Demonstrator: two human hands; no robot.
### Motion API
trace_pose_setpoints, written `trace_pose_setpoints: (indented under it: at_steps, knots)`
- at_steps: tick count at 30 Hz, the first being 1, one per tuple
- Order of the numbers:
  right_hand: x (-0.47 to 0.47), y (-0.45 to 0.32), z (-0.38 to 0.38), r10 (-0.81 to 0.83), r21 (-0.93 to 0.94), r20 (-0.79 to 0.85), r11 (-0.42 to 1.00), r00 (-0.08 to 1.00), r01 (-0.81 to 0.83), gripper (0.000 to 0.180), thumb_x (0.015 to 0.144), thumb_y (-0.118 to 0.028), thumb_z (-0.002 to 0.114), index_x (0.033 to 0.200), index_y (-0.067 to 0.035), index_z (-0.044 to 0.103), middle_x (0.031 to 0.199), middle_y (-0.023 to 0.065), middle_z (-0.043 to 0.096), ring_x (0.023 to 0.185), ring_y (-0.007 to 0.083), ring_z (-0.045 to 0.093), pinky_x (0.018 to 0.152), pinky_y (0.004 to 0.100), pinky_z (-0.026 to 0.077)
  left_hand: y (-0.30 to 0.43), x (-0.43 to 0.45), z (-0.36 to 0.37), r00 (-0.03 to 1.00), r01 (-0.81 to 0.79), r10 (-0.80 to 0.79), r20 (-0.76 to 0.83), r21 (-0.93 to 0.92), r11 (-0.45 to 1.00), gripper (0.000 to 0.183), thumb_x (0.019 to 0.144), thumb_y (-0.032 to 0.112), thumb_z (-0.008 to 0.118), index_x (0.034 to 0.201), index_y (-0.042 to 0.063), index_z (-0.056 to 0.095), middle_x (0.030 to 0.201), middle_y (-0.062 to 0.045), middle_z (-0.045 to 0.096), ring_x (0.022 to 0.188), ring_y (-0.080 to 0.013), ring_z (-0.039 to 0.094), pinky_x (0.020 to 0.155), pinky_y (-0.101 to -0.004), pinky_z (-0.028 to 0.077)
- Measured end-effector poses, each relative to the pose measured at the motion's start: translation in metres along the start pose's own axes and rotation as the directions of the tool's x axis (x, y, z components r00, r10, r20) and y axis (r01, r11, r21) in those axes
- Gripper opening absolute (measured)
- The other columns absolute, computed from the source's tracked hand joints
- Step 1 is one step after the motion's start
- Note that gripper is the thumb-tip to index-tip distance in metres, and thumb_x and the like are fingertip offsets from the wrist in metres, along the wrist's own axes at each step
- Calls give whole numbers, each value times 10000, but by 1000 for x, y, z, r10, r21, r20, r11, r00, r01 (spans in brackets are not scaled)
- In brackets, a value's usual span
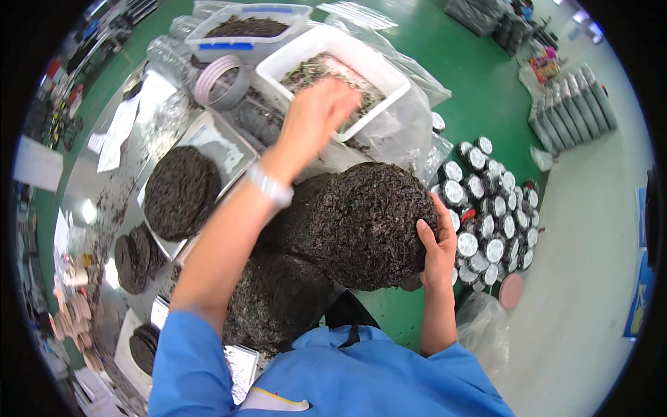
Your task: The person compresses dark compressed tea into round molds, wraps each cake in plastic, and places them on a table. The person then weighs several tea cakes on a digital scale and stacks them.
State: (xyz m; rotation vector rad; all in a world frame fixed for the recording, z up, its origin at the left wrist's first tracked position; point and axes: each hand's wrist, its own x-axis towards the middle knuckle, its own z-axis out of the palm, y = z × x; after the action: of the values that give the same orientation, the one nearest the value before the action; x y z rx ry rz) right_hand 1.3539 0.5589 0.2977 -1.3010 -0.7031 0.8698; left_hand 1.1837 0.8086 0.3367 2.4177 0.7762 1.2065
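In my right hand [440,245] is the right edge of a thick round cake [372,227] of dark, dried, seaweed-like material, my thumb on its face. My left hand [331,101], blurred by motion, is over the white plastic bin [398,88]; whether its fingers hold anything is unclear. Pale, green and pinkish loose bits [302,70] lie in that bin. Under and beside the held cake sit more large dark cakes [281,302], partly hidden by it and by my left arm. To the left, a stack of round dark cakes [182,193] rests on a white tray [229,143].
Behind stands a clear plastic tub [250,46] of dark flakes, beside a ring-shaped pink-and-grey tape roll [223,83]. Smaller dark cakes [136,258] lie on the metal table [112,208]. Several packages with white round tops [492,250] crowd the floor at right, near a plastic bag [482,326].
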Motion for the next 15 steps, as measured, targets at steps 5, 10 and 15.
trace_pose_setpoints:
  at_steps: [5, 10, 15]
  knots:
    - [-1, 7, -7, 111, 145, 88, 982, 990, -123, 513, 932, -38, 664, 1403, 40, 478, 1279, 97, 625, 1133, 161, 602, 1005, 303, 467, 65, -92, -2, 987, -125, 133, 87, -93, 988, 229, 797, 16, 760, 1024, 44, 745, 890, -102, 682, 746, -260, 672, 646, -336, 561]
    - [-5, -7, 11, 34, 173, 216, 982, 976, -72, 526, 916, -35, 695, 1392, 45, 484, 1279, 103, 627, 1145, 165, 600, 1015, 318, 468, 62, -93, -21, 981, -81, 99, 167, -116, 990, 180, 793, 3, 757, 970, 24, 729, 885, -99, 670, 746, -262, 665, 651, -346, 549]
    - [-6, -2, 10, 58, 208, 68, 976, 996, -71, 540, 909, -20, 694, 1403, 40, 484, 1298, 100, 621, 1143, 168, 599, 1014, 320, 470, 67, -56, -40, 928, 144, -66, 367, -190, 971, 67, 849, 31, 729, 863, -7, 677, 843, -49, 689, 741, -116, 659, 601, -253, 502]
